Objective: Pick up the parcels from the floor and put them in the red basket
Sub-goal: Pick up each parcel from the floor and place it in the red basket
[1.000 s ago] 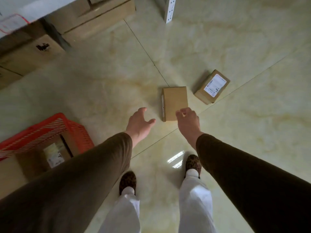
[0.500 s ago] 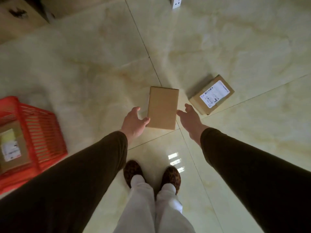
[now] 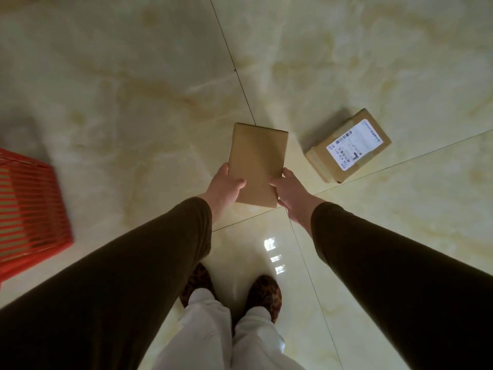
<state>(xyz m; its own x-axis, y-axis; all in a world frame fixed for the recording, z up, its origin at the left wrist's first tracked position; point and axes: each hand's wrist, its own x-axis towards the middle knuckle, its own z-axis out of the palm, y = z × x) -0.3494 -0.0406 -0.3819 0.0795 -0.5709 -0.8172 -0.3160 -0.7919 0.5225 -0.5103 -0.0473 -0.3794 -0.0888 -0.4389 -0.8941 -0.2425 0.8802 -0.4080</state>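
Parcel gripped by left hand & right hand at near-end edges — prob. light, stiff cardboard; basket well left, w/ labelled box right of parcel.

Glossy cream marble-patterned floor, crossed by thin dark tile seams; bright light glare reflected near bottom centre.
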